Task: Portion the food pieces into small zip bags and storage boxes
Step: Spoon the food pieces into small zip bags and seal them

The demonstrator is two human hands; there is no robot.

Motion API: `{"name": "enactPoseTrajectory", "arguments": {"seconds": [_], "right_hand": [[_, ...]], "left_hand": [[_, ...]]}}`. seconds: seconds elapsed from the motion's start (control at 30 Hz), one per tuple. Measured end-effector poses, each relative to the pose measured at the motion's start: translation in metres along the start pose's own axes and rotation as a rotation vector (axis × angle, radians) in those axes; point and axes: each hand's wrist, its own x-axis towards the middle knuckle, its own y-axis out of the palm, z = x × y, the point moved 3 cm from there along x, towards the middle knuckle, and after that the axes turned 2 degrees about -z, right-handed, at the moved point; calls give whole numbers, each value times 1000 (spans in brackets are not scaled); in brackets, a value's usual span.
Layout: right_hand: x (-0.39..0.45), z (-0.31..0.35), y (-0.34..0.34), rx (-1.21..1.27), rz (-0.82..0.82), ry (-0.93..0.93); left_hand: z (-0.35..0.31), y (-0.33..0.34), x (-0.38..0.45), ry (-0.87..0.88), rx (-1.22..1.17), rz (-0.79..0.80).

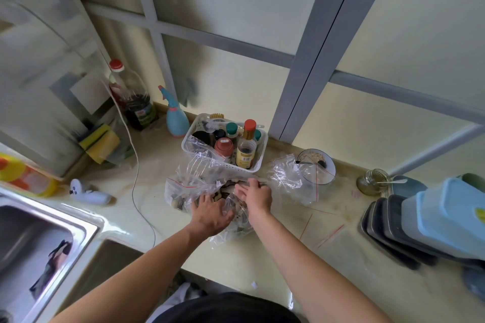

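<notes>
Hands were both down in the pile of clear bags mid-bench: left hand [211,214] lay on the crumpled plastic with fingers curled into it, apparently gripping the big bag [231,225]; right hand [254,195] sat just beside it, fingers reaching to the bag's far edge, though pinch vs. plain touch couldn't be read from the head view. Food pieces [221,195] showed dark and pale between the two hands, inside the plastic. One small zip bag [181,189] with a red seal line sat touching the pile on the left, already holding pieces; another [291,176] lay open to the right, near a glass bowl [319,168]. Storage boxes [425,220] were stacked at the bench's right end, well apart. White basket [256,165] of bottles stood right behind the pile. Judgement: step was opening the big bag's mouth to reach pieces. Best done by spreading the mouth wide with one hand, scooping with the other, and keeping a zip bag propped open close by; thin film could tear or spill.
</notes>
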Motion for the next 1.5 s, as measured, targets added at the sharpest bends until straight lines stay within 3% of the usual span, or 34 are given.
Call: {"name": "enactPoseTrajectory", "arguments": {"seconds": [0.1, 0.2, 0.53, 0.77, 1.0, 1.3, 1.4, 1.5], "right_hand": [[4, -8, -18, 219, -12, 97], [8, -8, -40, 220, 1, 110], [11, 50, -95, -337, -35, -255], [6, 83, -119, -483, -101, -404], [-11, 88, -110, -561, 23, -461], [-28, 97, -88, -730, 143, -604], [-26, 99, -91, -669, 128, -579], [-23, 98, -92, -615, 258, -547]], "left_hand": [[2, 0, 0, 8, -12, -13], [1, -1, 1, 14, -27, -18], [-10, 0, 5, 3, -76, 4], [-20, 6, 13, -6, -161, 8], [-30, -3, 12, 143, -459, -2], [-33, -9, 0, 145, -878, 10], [-31, -14, -1, 126, -914, -36], [-29, -18, -1, 138, -885, -73]]}}
